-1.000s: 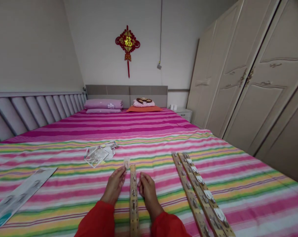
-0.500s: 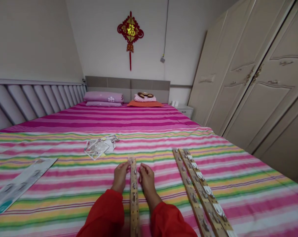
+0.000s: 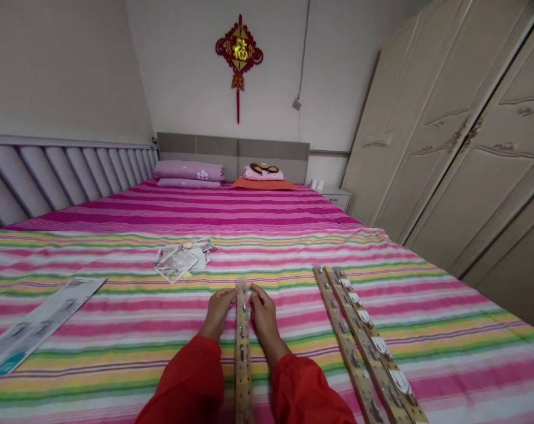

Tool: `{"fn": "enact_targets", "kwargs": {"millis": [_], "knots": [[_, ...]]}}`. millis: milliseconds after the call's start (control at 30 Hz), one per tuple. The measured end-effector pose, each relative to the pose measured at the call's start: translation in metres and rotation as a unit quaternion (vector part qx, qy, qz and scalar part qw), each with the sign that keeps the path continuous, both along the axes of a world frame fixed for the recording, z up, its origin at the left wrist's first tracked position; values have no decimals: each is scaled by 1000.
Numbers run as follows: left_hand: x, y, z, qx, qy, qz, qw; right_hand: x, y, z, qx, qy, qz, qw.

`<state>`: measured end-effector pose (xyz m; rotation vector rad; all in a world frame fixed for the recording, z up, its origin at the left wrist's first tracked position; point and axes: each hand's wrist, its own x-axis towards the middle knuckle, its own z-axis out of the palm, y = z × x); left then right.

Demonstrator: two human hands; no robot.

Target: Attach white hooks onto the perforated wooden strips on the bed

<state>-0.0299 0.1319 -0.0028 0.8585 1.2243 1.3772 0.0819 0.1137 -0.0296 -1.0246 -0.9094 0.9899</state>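
Left hand (image 3: 218, 312): the thumb and fingers are drawing close together at the left edge of the wooden strip (image 3: 243, 386), near its far end. Right hand (image 3: 264, 316): the fingers are curling, the tips coming near the strip's right edge opposite. Contact on that side is not resolving.

The strip is lying lengthwise on the bed (image 3: 134, 330) between the two hands and running back between the forearms; its near end is passing out of view at the bottom edge. Small metal pieces (image 3: 243, 352) are sitting along its face, too small for their shape to be told. A clear packet (image 3: 241, 284) is showing faintly at the far end, between the fingertips. Whether either hand is pinching it, cannot tell: the fingertips are blurring into it and its edges are hardly showing. Both red sleeves (image 3: 188, 377) are covering the wrists and running off below.

Right of the right hand, well apart, more strips (image 3: 347, 344) are lying side by side, apparently three; their near ends are reaching the bottom edge. White loops (image 3: 379, 345) are lying along the rightmost, their fastening unclear.

Beyond and left of the left hand, a pile of packets (image 3: 176, 263) is overlapping itself, hiding its count. Farther left, a long flat sheet (image 3: 43, 327) is lying aslant, its near end cut off by the left edge, dark marks on it indistinct.
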Motion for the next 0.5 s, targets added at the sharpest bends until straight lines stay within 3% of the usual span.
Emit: {"fn": "enact_targets", "kwargs": {"millis": [167,500], "knots": [[0,3,-3,-3,23,12,1000,1,-1,4,28,-64,9,998],[-3,8,-9,14,95,17,995,1,-2,2,18,-115,22,993]]}}
